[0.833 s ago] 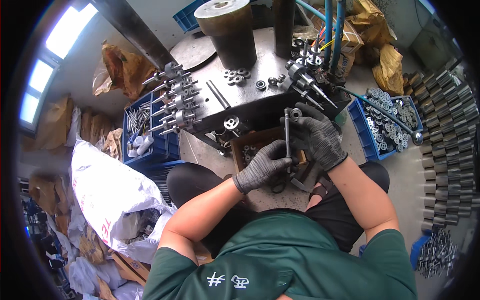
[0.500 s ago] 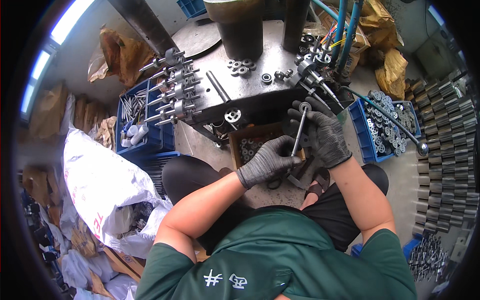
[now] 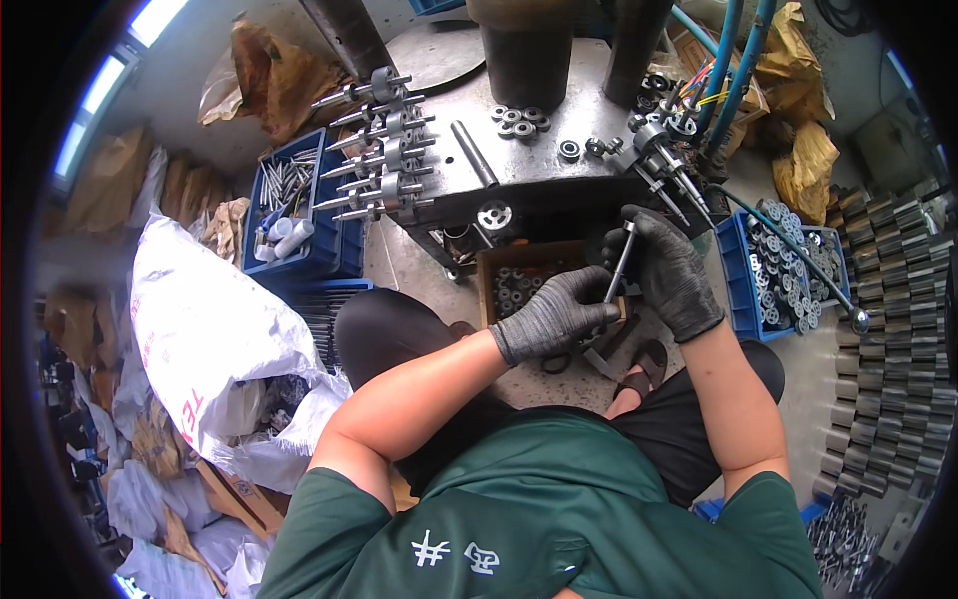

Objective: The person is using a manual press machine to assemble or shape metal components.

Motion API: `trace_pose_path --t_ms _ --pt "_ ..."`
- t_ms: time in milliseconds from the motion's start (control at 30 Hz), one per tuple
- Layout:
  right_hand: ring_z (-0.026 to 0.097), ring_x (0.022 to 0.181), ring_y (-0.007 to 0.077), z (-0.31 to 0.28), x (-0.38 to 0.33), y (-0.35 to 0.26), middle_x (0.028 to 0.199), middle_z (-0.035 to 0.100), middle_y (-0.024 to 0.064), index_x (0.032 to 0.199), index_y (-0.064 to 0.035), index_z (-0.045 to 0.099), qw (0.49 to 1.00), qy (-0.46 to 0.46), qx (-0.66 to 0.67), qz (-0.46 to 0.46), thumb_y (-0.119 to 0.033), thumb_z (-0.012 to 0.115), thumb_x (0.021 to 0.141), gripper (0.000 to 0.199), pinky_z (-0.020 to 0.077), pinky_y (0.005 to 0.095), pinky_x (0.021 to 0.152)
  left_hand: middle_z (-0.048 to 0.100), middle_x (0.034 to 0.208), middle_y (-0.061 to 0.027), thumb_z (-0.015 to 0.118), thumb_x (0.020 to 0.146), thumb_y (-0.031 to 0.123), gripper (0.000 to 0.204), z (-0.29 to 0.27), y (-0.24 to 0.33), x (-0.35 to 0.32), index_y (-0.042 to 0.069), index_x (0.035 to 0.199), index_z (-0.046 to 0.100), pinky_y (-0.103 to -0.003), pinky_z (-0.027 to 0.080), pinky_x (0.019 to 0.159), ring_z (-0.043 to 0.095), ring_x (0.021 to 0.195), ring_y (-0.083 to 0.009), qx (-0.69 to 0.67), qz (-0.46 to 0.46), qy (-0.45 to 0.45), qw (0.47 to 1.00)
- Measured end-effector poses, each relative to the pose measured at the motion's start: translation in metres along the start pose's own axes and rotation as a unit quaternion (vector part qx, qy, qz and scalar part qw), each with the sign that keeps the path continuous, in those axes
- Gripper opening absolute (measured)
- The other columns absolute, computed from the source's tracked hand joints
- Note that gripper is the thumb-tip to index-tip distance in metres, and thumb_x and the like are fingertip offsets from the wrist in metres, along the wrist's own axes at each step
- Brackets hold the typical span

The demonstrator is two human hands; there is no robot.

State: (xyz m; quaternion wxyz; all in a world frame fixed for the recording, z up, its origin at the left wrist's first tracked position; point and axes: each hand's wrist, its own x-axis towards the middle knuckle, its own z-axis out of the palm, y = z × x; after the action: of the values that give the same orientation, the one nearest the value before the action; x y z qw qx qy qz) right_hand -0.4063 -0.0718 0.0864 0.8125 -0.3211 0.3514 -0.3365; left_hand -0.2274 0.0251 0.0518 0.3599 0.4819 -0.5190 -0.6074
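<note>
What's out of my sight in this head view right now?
All in the head view:
- Metal rod: lower end hidden in the left hand; upper end, beside the right hand, too small to read.
- Brown box: contents partly behind the left hand.
- Dark cylinder: top cut off by the upper edge.

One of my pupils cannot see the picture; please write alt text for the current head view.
A grey-gloved left hand grips a slim metal shaft, its upper end at the gloved right hand. Beyond is a metal bench with ball bearings and shafts carrying metal cylinders; to the right, a blue crate holds round, pierced metal parts.
</note>
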Motion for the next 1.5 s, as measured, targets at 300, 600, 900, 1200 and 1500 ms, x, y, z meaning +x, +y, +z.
trace_pose_path --t_ms 300,600,900,1200,1500 --pt "0.069 0.082 0.0218 0.014 -0.009 0.001 0.088 0.070 0.0121 0.120 -0.0004 0.064 0.993 0.021 -0.089 -0.079 -0.033 0.064 0.099 0.038 0.0581 0.0349 0.076 0.069 0.112 -0.0123 0.069 0.094 0.019 0.043 0.003 0.004 -0.005 -0.002 0.131 0.060 -0.033 0.052 0.093 0.063 0.102 -0.0157 -0.028 0.052 0.011 0.998" --pt "0.069 0.090 0.0191 0.015 -0.009 0.014 0.098 0.071 0.0121 0.122 -0.0014 0.063 0.992 0.002 -0.085 -0.089 -0.032 0.059 0.103 0.036 0.0578 0.0325 0.079 0.065 0.118 -0.0081 0.071 0.096 0.018 0.043 -0.003 0.000 -0.002 -0.001 0.133 0.058 -0.032 0.054 0.091 0.061 0.106 -0.0132 -0.046 0.057 -0.004 0.997" --pt "0.068 0.102 0.0219 0.019 -0.004 0.035 0.112 0.070 0.0146 0.123 0.0000 0.061 0.993 -0.056 -0.075 -0.075 -0.031 0.057 0.104 0.036 0.0551 0.0346 0.094 0.068 0.108 -0.0073 0.070 0.097 0.021 0.037 -0.006 -0.008 -0.002 -0.001 0.126 0.061 -0.029 0.055 0.084 0.065 0.094 -0.0126 -0.024 0.108 0.085 0.990" --pt "0.064 0.075 0.0212 0.013 -0.003 0.020 0.084 0.064 0.0074 0.124 -0.0094 0.058 0.991 0.044 0.120 -0.049 -0.036 0.063 0.100 0.036 0.0542 0.0380 0.072 0.066 0.101 -0.0052 0.070 0.093 0.035 0.031 -0.078 -0.058 0.017 0.013 0.113 0.061 -0.035 0.053 0.067 0.065 0.081 -0.0203 -0.371 -0.145 0.410 0.820" --pt "0.057 0.059 0.0117 0.015 -0.025 -0.004 0.082 0.064 0.0044 0.119 -0.0108 0.061 0.995 0.030 0.097 -0.011 -0.034 0.067 0.097 0.033 0.0441 0.0276 0.051 0.063 0.114 -0.0126 0.069 0.093 0.014 0.031 -0.095 -0.065 0.049 0.005 0.120 0.054 -0.045 0.064 0.076 0.069 0.092 -0.0315 -0.373 0.008 0.423 0.826"
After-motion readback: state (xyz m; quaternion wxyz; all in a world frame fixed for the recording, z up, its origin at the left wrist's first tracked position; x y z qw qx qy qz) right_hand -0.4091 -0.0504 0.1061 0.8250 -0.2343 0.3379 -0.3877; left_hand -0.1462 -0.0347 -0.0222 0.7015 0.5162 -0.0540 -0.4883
